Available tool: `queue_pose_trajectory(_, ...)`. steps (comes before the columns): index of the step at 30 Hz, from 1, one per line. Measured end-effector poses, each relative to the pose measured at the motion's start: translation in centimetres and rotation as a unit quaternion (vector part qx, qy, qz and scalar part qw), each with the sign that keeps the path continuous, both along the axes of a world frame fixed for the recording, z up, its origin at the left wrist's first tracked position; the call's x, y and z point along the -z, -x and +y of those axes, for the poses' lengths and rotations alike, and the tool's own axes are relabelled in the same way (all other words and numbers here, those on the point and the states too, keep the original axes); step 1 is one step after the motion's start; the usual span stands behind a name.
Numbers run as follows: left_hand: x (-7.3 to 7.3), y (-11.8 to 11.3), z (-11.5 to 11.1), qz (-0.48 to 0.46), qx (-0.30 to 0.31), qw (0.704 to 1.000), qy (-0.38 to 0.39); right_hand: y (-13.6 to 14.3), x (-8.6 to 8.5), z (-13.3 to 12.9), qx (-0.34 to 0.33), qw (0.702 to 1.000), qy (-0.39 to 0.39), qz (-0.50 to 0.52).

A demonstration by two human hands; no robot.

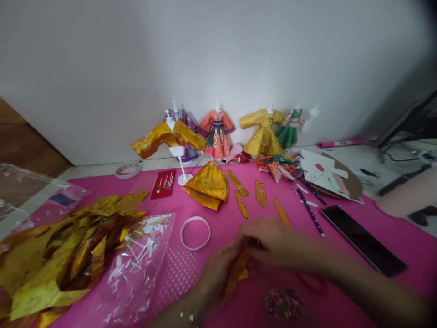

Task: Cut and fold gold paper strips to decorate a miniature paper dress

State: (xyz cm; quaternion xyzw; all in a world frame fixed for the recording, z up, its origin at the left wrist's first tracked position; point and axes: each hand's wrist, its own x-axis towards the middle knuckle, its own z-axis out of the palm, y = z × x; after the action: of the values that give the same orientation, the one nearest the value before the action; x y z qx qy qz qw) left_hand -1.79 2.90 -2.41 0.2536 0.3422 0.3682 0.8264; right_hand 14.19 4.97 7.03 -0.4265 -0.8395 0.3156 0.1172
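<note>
Low in the middle of the head view, my left hand is closed around a small gold fabric piece. My right hand meets it from the right, its fingers bent and pinching the upper end of that piece. The grip is blurred and partly hidden by the fingers. Just beyond the hands lie narrow gold fabric strips and a folded gold skirt-like piece. Left of my hands is a white tape ring. A patterned scrunchie-like ring lies below my right forearm.
Gold fabric scraps and a clear plastic bag cover the left side. Miniature dresses on small stands line the wall, with a gold top in front. At right lie a phone, a dotted pencil and paper scraps.
</note>
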Motion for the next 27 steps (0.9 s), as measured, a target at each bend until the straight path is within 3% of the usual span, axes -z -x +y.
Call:
queue_pose_trajectory(3,0.0,0.0,0.0,-0.018,0.023,0.999,0.014,-0.2,0.5,1.3,0.011,0.999,-0.015,-0.031)
queue_pose_trajectory(9,0.2,0.0,-0.1,-0.033,0.034,0.998,0.028,-0.7,-0.3,2.0,-0.013,0.999,-0.020,-0.049)
queue_pose_trajectory(17,1.8,-0.1,0.0,-0.066,0.039,0.997,0.004,-0.1,0.8,2.5,0.041,0.999,-0.009,-0.014)
queue_pose_trajectory(27,0.9,0.1,-0.2,-0.110,0.059,0.992,0.021,-1.1,2.1,3.0,0.085,0.994,0.060,0.023)
